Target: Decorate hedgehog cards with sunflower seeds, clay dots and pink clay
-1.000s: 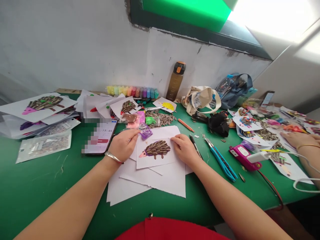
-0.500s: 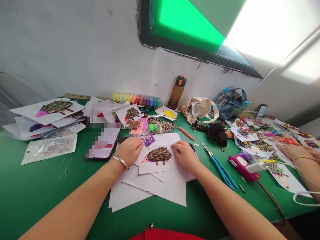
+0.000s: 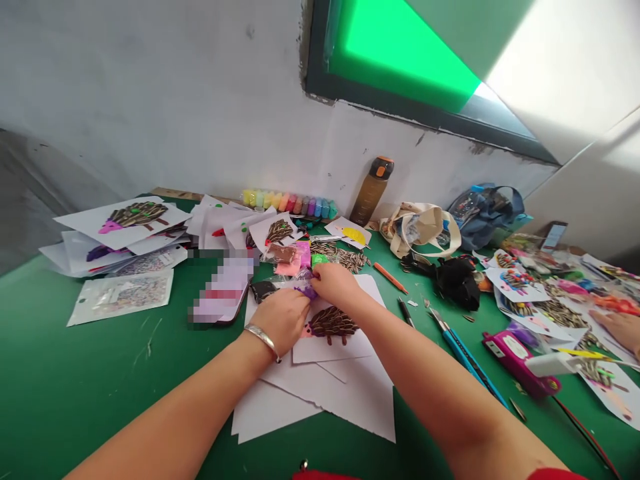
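Observation:
A white card with a seed hedgehog [image 3: 333, 325] lies on loose white sheets [image 3: 320, 393] on the green table [image 3: 90, 380]. My left hand [image 3: 283, 319] rests curled on the card's left edge, beside the hedgehog's pink snout. My right hand [image 3: 334, 285] has reached across to a small purple clay packet [image 3: 306, 291] just above the card, its fingers bent and pinching at it. A silver bangle [image 3: 262, 339] circles my left wrist.
A phone [image 3: 223, 295] lies left of the card. Clay packets, sunflower seeds [image 3: 345, 257], finished hedgehog cards [image 3: 127, 219], a bottle [image 3: 371, 191] and bags line the back. A blue cutter [image 3: 465, 353], pencil [image 3: 390, 277] and pink device [image 3: 520, 357] lie right. Another person's hand [image 3: 620, 328] is far right.
My right hand left the card's right edge and moved up-left to the purple clay packet. My left hand stayed by the card. The camera tilted and shifted left.

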`<control>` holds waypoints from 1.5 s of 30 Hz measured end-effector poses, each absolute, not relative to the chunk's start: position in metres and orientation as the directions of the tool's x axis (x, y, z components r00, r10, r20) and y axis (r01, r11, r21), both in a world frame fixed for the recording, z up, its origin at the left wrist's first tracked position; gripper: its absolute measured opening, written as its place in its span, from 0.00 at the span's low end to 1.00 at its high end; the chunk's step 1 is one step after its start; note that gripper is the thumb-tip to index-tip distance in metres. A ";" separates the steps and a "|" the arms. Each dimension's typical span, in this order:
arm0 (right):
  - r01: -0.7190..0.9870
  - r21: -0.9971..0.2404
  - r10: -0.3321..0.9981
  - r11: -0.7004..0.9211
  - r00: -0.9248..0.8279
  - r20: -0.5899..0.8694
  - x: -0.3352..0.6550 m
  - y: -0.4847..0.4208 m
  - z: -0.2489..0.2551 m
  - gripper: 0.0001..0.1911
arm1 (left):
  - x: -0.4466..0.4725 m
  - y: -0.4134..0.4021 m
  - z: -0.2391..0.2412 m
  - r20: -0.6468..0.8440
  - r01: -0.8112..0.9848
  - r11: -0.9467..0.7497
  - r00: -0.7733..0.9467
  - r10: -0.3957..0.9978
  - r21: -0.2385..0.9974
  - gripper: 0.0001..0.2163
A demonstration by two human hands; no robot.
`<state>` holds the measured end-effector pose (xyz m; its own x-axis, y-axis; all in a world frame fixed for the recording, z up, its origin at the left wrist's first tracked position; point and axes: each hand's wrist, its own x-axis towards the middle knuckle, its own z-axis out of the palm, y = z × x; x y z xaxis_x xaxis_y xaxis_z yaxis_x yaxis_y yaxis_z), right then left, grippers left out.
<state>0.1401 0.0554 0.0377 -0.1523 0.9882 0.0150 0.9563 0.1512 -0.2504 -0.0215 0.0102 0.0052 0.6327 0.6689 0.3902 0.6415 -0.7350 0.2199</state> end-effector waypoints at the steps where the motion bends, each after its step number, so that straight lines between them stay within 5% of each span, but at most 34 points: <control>1: 0.952 -0.264 0.988 0.152 -0.151 0.026 0.140 0.060 0.037 0.08 | -0.021 0.010 0.005 0.380 0.648 -0.729 0.632 0.676 0.221 0.12; 11: 0.905 -0.415 0.988 0.098 -0.039 0.148 0.174 0.052 0.050 0.16 | -0.021 0.013 0.002 0.364 0.639 -0.731 0.639 0.678 0.239 0.14; 22: 0.884 -0.464 0.998 0.059 -0.050 0.031 0.233 -0.011 0.024 0.15 | -0.019 0.017 -0.001 0.388 0.625 -0.750 0.650 0.653 0.216 0.15; 35: 0.898 -0.408 0.985 0.164 -0.173 0.016 0.229 -0.005 0.020 0.08 | -0.022 0.020 -0.003 0.375 0.615 -0.733 0.631 0.679 0.293 0.16; 45: 0.691 -0.723 0.997 -0.006 -0.051 -0.057 0.237 -0.006 0.020 0.04 | -0.020 0.016 0.007 0.314 0.694 -0.562 0.466 0.827 0.449 0.19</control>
<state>0.2365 -0.0060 0.0200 -0.0509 0.9971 -0.0572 0.6913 -0.0061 -0.7225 -0.0200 0.0161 0.0067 0.4661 0.8271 0.3142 0.6944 -0.5620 0.4495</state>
